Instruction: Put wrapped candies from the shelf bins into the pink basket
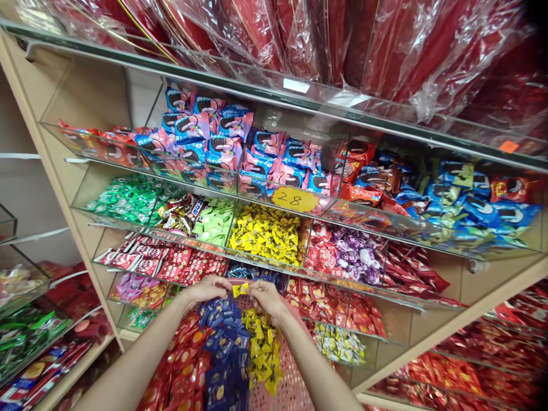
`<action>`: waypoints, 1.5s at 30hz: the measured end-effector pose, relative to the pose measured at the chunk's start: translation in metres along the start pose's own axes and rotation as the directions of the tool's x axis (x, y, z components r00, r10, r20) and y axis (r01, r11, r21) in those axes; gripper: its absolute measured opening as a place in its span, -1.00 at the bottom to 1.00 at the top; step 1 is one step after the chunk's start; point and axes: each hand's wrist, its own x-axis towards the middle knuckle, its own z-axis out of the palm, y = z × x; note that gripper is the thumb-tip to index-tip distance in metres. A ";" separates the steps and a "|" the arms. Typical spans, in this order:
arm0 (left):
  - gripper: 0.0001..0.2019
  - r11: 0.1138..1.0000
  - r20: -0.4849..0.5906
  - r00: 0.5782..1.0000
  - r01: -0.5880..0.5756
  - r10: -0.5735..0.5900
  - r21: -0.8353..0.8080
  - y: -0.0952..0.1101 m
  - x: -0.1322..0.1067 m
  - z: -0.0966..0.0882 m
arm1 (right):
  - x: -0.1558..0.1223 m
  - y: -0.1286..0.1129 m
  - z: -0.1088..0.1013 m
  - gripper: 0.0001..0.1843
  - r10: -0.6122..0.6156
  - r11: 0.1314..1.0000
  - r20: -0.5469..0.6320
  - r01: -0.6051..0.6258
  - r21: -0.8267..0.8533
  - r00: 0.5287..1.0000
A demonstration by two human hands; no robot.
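Observation:
Between my two hands is one small yellow wrapped candy (240, 290). My left hand (209, 288) pinches its left end, and my right hand (265, 298) pinches the right end. Just below them sits a pink perforated basket (295, 374). Red candy packets (182, 365) lie in its left part, dark blue packets (225, 348) in the middle, and yellow candies (264, 348) to the right of those. Past my hands, a shelf compartment holds a heap of matching yellow candies (265, 234).
Clear-fronted shelves carry green candies (124, 200), purple and white candies (357, 254) and blue-pink cookie packs (226, 142). A yellow price tag (293, 198) reads 28. Red plastic-wrapped items (299, 34) fill the top glass shelf (257, 77). More stocked shelves flank both sides.

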 end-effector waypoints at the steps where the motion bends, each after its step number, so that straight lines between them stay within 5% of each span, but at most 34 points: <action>1: -0.69 1.000 0.013 1.000 -0.005 0.005 -0.002 0.001 -0.001 0.000 | 0.001 0.002 0.001 -0.72 0.012 1.000 0.005 -0.012 0.021 1.000; 10: -0.71 0.994 0.025 0.998 -0.066 0.064 0.092 -0.006 0.004 -0.004 | 0.001 0.009 0.011 -0.70 0.016 0.992 0.066 -0.024 0.123 0.998; 30: -0.70 0.962 0.020 0.991 -0.136 0.135 0.238 -0.003 0.004 -0.006 | 0.004 0.020 0.011 -0.59 0.029 0.999 0.056 -0.031 0.039 0.998; 45: -0.75 0.981 -0.057 0.997 -0.048 0.059 0.186 -0.005 0.005 -0.004 | 0.003 0.014 0.010 -0.64 0.034 0.998 0.097 -0.030 -0.047 0.995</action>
